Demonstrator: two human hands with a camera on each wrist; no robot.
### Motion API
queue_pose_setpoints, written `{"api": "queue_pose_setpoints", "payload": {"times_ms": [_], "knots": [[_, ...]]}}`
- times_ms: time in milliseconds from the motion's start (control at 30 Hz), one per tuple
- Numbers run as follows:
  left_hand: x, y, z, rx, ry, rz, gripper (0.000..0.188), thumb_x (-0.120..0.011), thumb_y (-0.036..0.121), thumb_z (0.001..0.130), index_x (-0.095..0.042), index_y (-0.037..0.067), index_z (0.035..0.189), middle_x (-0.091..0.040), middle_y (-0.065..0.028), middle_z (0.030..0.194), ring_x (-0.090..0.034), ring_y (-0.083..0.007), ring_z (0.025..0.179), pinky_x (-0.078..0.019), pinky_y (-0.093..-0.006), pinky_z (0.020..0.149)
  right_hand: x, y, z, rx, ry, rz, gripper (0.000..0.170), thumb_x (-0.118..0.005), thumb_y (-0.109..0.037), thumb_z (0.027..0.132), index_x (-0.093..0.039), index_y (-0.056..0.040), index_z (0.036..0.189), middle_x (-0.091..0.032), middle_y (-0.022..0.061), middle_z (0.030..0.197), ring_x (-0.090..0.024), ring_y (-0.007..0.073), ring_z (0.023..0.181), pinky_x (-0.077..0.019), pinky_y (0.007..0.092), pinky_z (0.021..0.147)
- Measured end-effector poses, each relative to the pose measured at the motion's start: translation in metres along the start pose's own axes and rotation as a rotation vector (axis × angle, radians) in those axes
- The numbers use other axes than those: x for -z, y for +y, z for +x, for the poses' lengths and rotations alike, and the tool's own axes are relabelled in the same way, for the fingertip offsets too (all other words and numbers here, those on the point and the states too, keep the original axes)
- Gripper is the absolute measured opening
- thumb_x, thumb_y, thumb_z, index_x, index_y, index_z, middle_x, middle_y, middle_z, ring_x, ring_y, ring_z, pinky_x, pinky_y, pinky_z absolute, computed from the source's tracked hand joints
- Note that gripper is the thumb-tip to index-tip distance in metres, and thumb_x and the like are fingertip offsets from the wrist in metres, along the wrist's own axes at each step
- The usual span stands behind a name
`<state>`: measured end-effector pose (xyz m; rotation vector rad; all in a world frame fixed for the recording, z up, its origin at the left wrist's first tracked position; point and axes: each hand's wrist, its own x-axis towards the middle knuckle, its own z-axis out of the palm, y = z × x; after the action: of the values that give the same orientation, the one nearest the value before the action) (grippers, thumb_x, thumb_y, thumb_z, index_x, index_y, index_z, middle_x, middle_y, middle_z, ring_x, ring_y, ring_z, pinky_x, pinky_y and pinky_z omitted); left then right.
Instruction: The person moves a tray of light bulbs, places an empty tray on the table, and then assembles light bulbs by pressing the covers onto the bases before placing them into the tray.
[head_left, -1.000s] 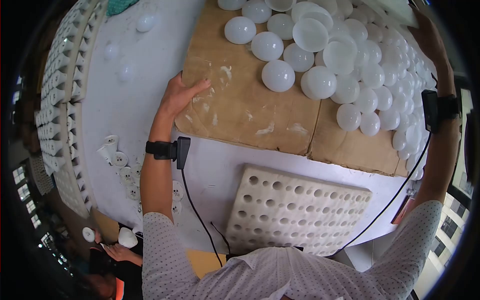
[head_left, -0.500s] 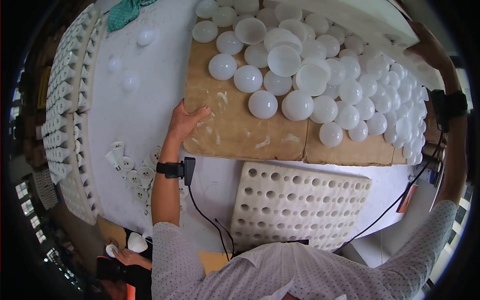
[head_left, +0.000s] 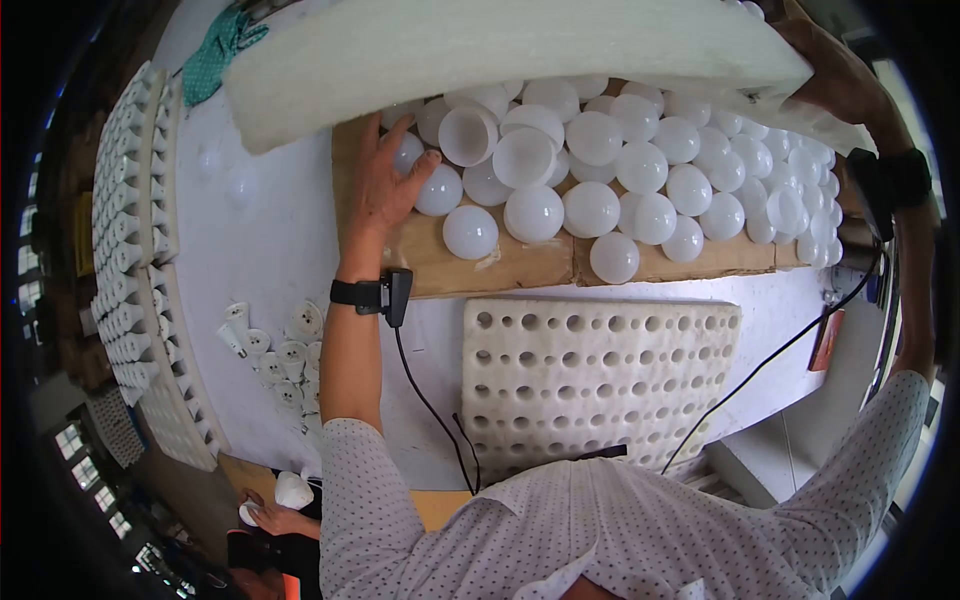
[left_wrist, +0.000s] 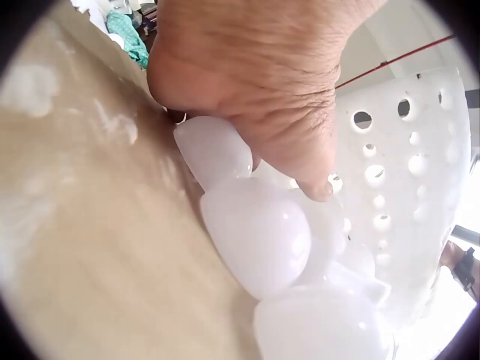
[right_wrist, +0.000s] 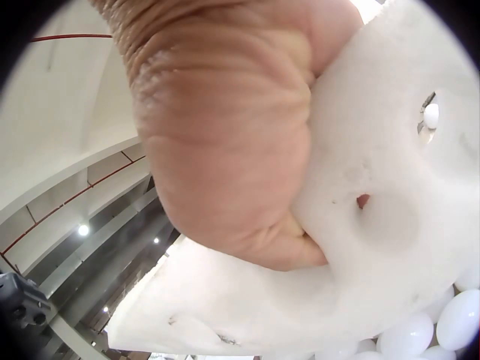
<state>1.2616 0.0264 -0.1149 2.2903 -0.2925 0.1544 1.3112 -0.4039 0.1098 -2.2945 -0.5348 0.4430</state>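
Note:
My right hand (head_left: 835, 75) grips one end of a thick white foam board (head_left: 520, 55), raised on edge above the pile. The right wrist view shows the thumb pressed on its face beside the holes (right_wrist: 386, 221). Below it, many glossy white bulb covers (head_left: 533, 213) lie heaped on a brown cardboard sheet (head_left: 430, 270), some with their hollow side up. At the left end of the heap my left hand (head_left: 380, 190) rests over the covers, fingers spread and partly hidden behind the board. Close under that palm sits one cover (left_wrist: 214, 150) in the left wrist view.
A second holed foam board (head_left: 600, 380) lies near my body. White lamp bases (head_left: 290, 360) are grouped at the left, beyond them racks of cone-shaped parts (head_left: 125, 240). A green cloth (head_left: 210, 65) lies at the far left. Another person's hands (head_left: 275, 515) work at lower left.
The foam board has come down and leftward across the far side of the heap. My left hand has left the cardboard's edge and moved onto the covers.

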Motion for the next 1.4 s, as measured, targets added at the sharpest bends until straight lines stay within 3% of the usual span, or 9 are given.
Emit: {"api": "queue_pose_setpoints", "payload": {"times_ms": [300, 467, 633, 700, 733, 767, 867, 1133, 1400], "knots": [[-0.012, 0.017, -0.02, -0.038, 0.047, -0.038, 0.064, -0.062, 0.043, 0.074, -0.048, 0.001, 0.12, -0.027, -0.0287, 0.135, -0.033, -0.0385, 0.122, -0.0338, -0.0405, 0.096, 0.008, -0.048, -0.008, -0.018, -0.254, -0.573, 0.024, -0.068, -0.014, 0.068, -0.061, -0.0002, 0.086, -0.064, 0.0112, 0.078, -0.059, 0.0165, 0.071, -0.0468, 0.0299, 0.066], [0.003, 0.03, -0.03, 0.036, 0.223, -0.025, 0.06, -0.061, 0.03, 0.077, -0.041, 0.001, 0.125, -0.027, -0.0265, 0.136, -0.034, -0.0344, 0.123, -0.03, -0.0388, 0.099, 0.023, -0.071, -0.032, 0.292, 0.477, -0.721, 0.03, -0.065, -0.008, 0.067, -0.058, 0.0003, 0.096, -0.062, 0.0162, 0.082, -0.06, 0.0213, 0.072, -0.0467, 0.0318, 0.068], [0.012, 0.047, -0.088, 0.064, 0.368, -0.098, 0.053, -0.061, 0.023, 0.078, -0.043, -0.001, 0.121, -0.032, -0.0264, 0.133, -0.034, -0.0334, 0.124, -0.0282, -0.0381, 0.101, 0.023, -0.068, -0.065, 0.226, 0.748, -0.817, 0.032, -0.064, -0.007, 0.068, -0.058, -0.0008, 0.098, -0.062, 0.0182, 0.083, -0.061, 0.0248, 0.075, -0.0468, 0.0334, 0.068], [0.006, 0.066, -0.108, 0.064, 0.335, -0.113, 0.051, -0.061, 0.021, 0.078, -0.044, -0.002, 0.12, -0.033, -0.0262, 0.133, -0.034, -0.0329, 0.124, -0.0281, -0.0377, 0.101, 0.038, -0.035, -0.072, 0.154, 0.661, -0.834, 0.032, -0.063, -0.008, 0.068, -0.058, -0.0013, 0.1, -0.062, 0.0195, 0.088, -0.062, 0.0274, 0.082, -0.0469, 0.0369, 0.07], [0.002, 0.076, -0.117, 0.086, 0.295, -0.139, 0.05, -0.062, 0.021, 0.078, -0.045, -0.003, 0.118, -0.034, -0.0258, 0.132, -0.034, -0.0327, 0.124, -0.0285, -0.0374, 0.101, 0.062, 0.04, -0.072, 0.156, 0.601, -0.938, 0.053, -0.066, -0.003, 0.064, -0.051, -0.0054, 0.115, -0.061, 0.014, 0.095, -0.059, 0.0267, 0.086, -0.0453, 0.034, 0.079], [-0.001, 0.083, -0.125, 0.108, 0.255, -0.165, 0.049, -0.062, 0.02, 0.078, -0.045, -0.003, 0.117, -0.035, -0.0254, 0.132, -0.035, -0.0324, 0.123, -0.0288, -0.0372, 0.1, 0.054, 0.037, -0.079, 0.135, 0.515, -0.757, 0.048, -0.063, -0.006, 0.065, -0.053, -0.0043, 0.111, -0.059, 0.0187, 0.093, -0.055, 0.0345, 0.091, -0.0438, 0.0385, 0.081], [-0.001, 0.095, -0.145, 0.073, 0.201, -0.073, 0.048, -0.064, 0.019, 0.076, -0.046, -0.003, 0.116, -0.036, -0.0248, 0.132, -0.038, -0.0327, 0.122, -0.0304, -0.0367, 0.1, 0.039, 0.039, -0.09, -0.089, 0.357, -0.565, 0.046, -0.062, -0.006, 0.063, -0.055, -0.004, 0.109, -0.061, 0.0167, 0.091, -0.057, 0.0313, 0.089, -0.0435, 0.0364, 0.082], [-0.011, 0.109, -0.227, 0.176, 0.195, -0.056, 0.046, -0.066, 0.012, 0.072, -0.049, -0.001, 0.113, -0.037, -0.0244, 0.131, -0.048, -0.0293, 0.111, -0.0449, -0.0339, 0.082, 0.026, 0.034, -0.125, -0.109, 0.229, -0.355, 0.043, -0.06, -0.002, 0.06, -0.058, -0.0025, 0.103, -0.062, 0.011, 0.083, -0.059, 0.0221, 0.076, -0.0473, 0.0319, 0.072], [-0.015, 0.12, -0.304, 0.325, 0.193, -0.08, 0.048, -0.067, 0.01, 0.072, -0.048, 0.0, 0.115, -0.036, -0.0211, 0.133, -0.054, -0.027, 0.106, -0.0468, -0.0326, 0.078, 0.008, 0.035, -0.148, 0.1, 0.275, -0.451, 0.038, -0.06, -0.004, 0.059, -0.06, -0.0041, 0.098, -0.062, 0.0158, 0.082, -0.06, 0.0305, 0.077, -0.0469, 0.0369, 0.071]]}}
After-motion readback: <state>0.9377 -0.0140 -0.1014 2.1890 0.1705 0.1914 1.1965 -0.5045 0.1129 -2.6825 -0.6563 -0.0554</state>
